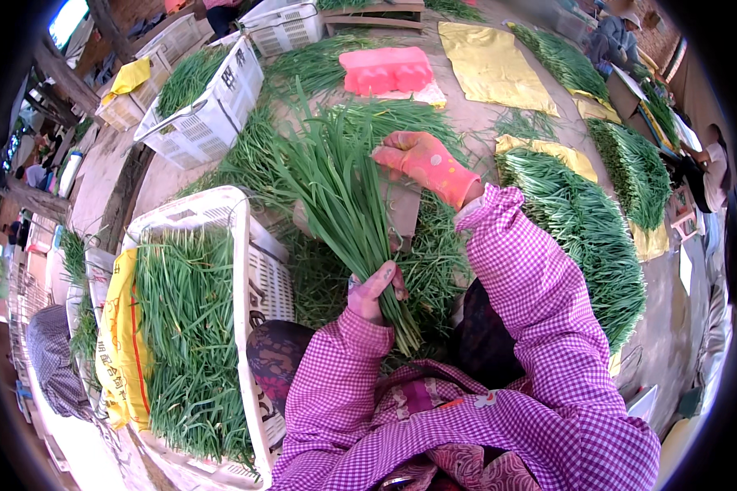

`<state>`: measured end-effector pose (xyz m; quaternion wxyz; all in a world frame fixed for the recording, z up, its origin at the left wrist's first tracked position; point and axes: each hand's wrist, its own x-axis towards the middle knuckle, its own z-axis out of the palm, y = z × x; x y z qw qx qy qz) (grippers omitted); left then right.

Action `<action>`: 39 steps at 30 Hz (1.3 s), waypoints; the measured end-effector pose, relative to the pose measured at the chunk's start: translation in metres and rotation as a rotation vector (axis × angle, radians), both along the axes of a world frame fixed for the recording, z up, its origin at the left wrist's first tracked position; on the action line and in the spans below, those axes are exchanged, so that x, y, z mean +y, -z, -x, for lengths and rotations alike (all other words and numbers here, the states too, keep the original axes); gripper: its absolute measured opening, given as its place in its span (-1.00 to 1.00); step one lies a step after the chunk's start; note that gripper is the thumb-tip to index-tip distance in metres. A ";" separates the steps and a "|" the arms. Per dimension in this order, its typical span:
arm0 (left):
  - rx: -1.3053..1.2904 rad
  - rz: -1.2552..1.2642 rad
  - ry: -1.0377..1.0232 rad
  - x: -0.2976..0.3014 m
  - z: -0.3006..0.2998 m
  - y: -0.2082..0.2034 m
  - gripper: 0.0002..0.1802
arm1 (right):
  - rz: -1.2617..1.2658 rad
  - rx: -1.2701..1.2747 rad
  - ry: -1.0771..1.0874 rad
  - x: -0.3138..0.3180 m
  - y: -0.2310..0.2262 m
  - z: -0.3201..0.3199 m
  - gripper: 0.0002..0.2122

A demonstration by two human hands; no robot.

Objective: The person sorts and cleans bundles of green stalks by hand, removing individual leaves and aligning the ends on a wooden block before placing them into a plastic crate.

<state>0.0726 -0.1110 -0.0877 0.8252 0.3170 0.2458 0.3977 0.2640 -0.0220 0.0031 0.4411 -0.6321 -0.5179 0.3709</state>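
Note:
My left hand [375, 292], in a pale pink glove, grips a bunch of green garlic chives [340, 192] near its lower end. The long leaves fan up and away from me, and the stalk ends come out below the fist. At the bunch's upper right side is my right hand [426, 159], in an orange-pink glove, with its fingers bent and pressed together. Whether a leaf is pinched in those fingertips cannot be made out. Loose chives [434, 278] lie on the ground beneath and around a small board [404, 214] behind the bunch.
Close on my left stands a white crate [239, 245] full of chives, a yellow sack [123, 344] along its side. Another chive-filled crate [236, 94] is farther off. Ahead lies a pink foam block [386, 70]. Stacked chives [581, 237] lie at right; a person [716, 168] sits beyond.

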 end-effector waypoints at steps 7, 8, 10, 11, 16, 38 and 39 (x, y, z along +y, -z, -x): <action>-0.071 -0.104 0.024 -0.001 0.001 -0.002 -0.49 | -0.197 0.228 0.238 0.005 -0.008 -0.029 -0.81; -0.055 -0.111 0.008 -0.003 0.001 -0.004 -0.49 | -0.250 0.296 0.300 0.005 -0.014 -0.034 -0.82; -0.013 -0.124 0.006 -0.002 0.002 -0.002 -0.48 | -0.330 0.398 0.395 0.001 -0.022 -0.039 -0.80; 0.012 -0.125 0.017 0.002 0.003 0.004 -0.48 | -0.367 0.448 0.442 -0.002 -0.027 -0.038 -0.79; 0.107 -0.024 0.016 0.004 0.001 0.016 -0.55 | -0.784 -0.343 0.385 -0.024 -0.039 -0.002 -0.77; 0.189 -0.033 0.000 0.001 0.003 0.030 -0.61 | -0.377 -0.029 0.511 -0.009 -0.021 -0.050 -0.73; 0.199 -0.027 -0.023 0.000 0.002 0.026 -0.59 | -0.426 -0.053 0.488 -0.010 -0.019 -0.048 -0.74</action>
